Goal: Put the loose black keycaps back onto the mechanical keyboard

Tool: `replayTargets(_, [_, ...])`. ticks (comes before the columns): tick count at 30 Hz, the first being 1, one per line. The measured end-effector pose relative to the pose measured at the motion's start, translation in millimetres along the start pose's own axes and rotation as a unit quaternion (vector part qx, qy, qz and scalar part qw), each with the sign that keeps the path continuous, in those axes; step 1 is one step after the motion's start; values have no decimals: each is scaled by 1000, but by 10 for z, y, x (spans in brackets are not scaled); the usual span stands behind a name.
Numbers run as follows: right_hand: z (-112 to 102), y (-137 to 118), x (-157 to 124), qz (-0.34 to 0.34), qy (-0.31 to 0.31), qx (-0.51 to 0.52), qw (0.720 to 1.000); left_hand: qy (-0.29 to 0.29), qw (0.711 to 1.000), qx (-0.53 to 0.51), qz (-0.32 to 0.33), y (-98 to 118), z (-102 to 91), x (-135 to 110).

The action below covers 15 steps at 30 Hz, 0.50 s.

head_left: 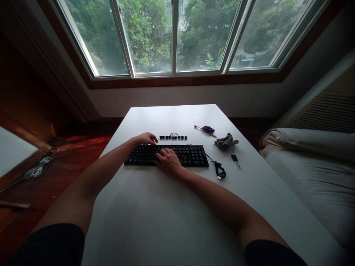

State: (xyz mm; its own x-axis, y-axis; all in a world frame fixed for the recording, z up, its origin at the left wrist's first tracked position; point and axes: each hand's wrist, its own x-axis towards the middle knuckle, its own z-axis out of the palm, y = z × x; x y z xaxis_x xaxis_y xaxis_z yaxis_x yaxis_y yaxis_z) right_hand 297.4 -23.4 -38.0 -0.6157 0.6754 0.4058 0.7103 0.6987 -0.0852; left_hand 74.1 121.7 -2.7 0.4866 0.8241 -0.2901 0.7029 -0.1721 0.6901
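A black keyboard (191,155) lies across the middle of a white table (155,214). My left hand (145,139) rests at the keyboard's far left edge, fingers curled down, and what they hold is hidden. My right hand (169,161) lies on the keys near the keyboard's middle, fingers bent onto them. Just behind the keyboard sits a short row of loose black keycaps (166,137) with a small wire tool (174,135) among them.
The keyboard's coiled black cable (219,170) lies to its right. A purple-headed brush (207,129), a crumpled grey cloth (226,142) and a small black tool (234,158) sit at the table's right. A pale sofa (310,162) stands right, windows (172,37) behind.
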Motion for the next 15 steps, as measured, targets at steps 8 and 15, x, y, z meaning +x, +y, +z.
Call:
replayTargets(8, [-7,0,2,2,-5,5,1000,29,992,117,42,99,9,-91])
replayTargets(15, [-6,4,-4,3,-4,7,1000,51,984,168,36,139,49,-104])
